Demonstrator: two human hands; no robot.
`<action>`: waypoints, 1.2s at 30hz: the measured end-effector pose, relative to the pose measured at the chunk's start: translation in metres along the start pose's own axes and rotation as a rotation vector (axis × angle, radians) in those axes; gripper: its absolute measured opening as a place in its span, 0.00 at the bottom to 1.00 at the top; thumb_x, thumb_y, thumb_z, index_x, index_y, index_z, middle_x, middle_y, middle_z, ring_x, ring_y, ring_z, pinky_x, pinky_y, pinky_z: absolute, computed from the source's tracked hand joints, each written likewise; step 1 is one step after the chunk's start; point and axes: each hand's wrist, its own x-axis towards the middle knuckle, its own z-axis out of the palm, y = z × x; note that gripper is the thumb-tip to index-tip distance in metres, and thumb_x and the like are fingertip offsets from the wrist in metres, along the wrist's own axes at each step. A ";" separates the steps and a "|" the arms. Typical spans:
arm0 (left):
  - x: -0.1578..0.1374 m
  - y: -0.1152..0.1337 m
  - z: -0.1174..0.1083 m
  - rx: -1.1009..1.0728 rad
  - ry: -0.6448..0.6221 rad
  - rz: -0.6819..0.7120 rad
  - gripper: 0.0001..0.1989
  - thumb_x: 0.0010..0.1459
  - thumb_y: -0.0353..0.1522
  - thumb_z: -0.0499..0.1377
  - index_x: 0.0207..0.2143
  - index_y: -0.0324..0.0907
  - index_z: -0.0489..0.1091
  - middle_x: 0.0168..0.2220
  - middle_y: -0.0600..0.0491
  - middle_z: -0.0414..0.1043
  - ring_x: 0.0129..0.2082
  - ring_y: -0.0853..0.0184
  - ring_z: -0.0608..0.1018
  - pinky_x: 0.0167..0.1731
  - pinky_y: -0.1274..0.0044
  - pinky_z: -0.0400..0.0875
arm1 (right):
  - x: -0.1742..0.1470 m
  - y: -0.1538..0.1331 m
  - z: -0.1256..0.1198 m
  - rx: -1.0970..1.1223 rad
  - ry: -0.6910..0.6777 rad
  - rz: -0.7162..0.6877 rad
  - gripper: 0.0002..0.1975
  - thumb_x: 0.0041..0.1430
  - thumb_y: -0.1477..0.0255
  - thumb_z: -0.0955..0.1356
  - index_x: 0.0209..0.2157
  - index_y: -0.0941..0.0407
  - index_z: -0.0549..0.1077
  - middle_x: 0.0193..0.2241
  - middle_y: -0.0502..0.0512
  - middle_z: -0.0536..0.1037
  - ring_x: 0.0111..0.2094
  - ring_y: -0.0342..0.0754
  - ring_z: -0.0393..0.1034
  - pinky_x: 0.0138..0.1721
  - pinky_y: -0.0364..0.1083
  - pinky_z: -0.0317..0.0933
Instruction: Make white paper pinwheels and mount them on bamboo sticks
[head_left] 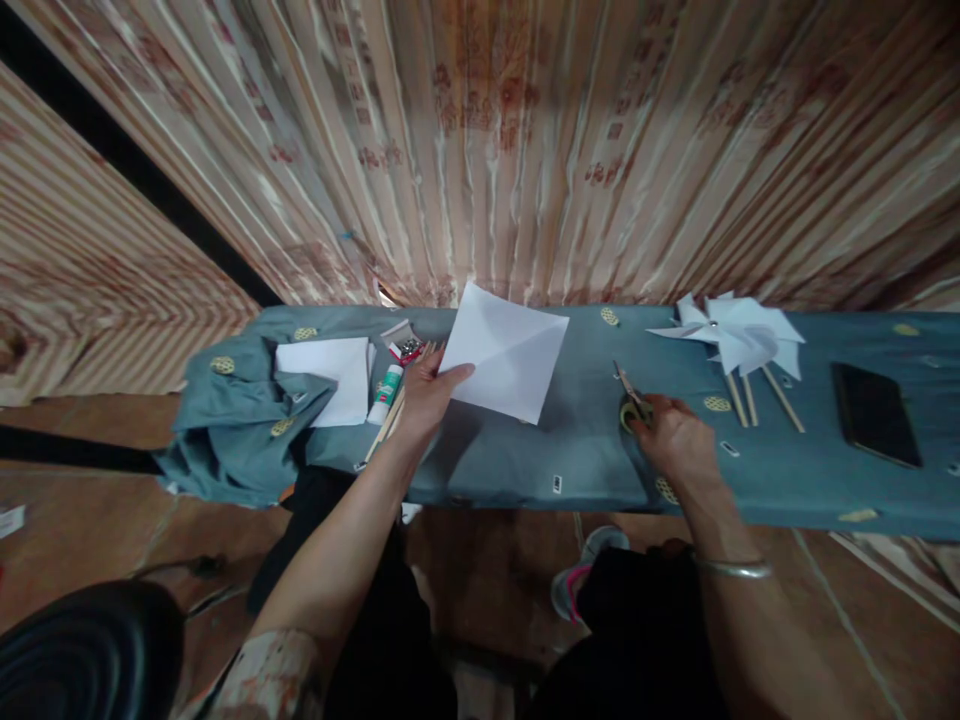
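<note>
A square sheet of white paper point(510, 350) with a diagonal crease is pinched at its left corner by my left hand point(431, 390), thumb on top. It is held above the cloth and casts a shadow. My right hand point(679, 440) is closed round the handles of a pair of scissors point(634, 395), whose blades point away from me and up to the left. Beside my left hand lie several wooden sticks point(390, 420), a glue stick point(385, 394) with a green label, and a small opened packet point(403, 345) of metal pins.
A blue-green cloth point(577, 460) covers the narrow table. White paper sheets point(341, 365) lie at left under a cloth fold. Paper pinwheels point(739, 335) on sticks and a black phone point(874, 413) lie at right. A pleated curtain point(510, 150) hangs behind; a black stool point(90, 650) stands lower left.
</note>
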 end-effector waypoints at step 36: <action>-0.001 0.018 -0.026 -0.024 0.141 -0.030 0.16 0.35 0.32 0.71 0.31 0.40 0.76 0.29 0.54 0.80 0.29 0.64 0.79 0.33 0.74 0.74 | -0.054 -0.090 0.010 1.565 -0.703 -0.149 0.31 0.48 0.50 0.75 0.49 0.57 0.79 0.30 0.56 0.78 0.28 0.46 0.69 0.26 0.44 0.62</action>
